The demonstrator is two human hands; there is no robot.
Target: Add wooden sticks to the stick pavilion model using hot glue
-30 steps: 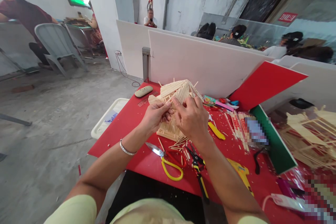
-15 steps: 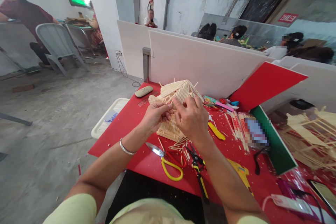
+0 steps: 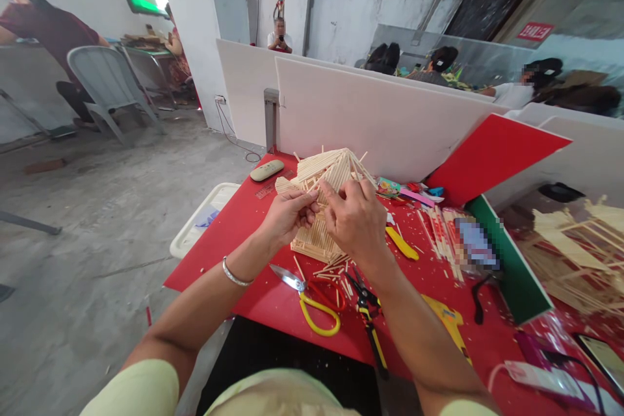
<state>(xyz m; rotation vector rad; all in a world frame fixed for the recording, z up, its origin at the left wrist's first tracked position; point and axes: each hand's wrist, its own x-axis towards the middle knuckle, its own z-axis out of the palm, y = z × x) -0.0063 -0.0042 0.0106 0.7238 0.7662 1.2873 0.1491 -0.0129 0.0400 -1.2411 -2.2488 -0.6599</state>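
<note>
The stick house (image 3: pixel 337 174) stands on the red counter (image 3: pixel 234 221), in the middle of the frame, with both hands at it. The left hand (image 3: pixel 291 216) has its fingertips narrow, the right hand (image 3: pixel 358 220) its fingers bent; whether they hold some small piece, I cannot tell. At centre left, a white tray (image 3: pixel 181 240) contains something blue (image 3: pixel 208 216). Nearby lies a closed beige case (image 3: pixel 266 170).

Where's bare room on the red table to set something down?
Mostly bare: the left side of the red table, between its edge, the oval case and left hand. Crowded: in front of the stick model, with loose sticks, scissors and pliers.
</note>
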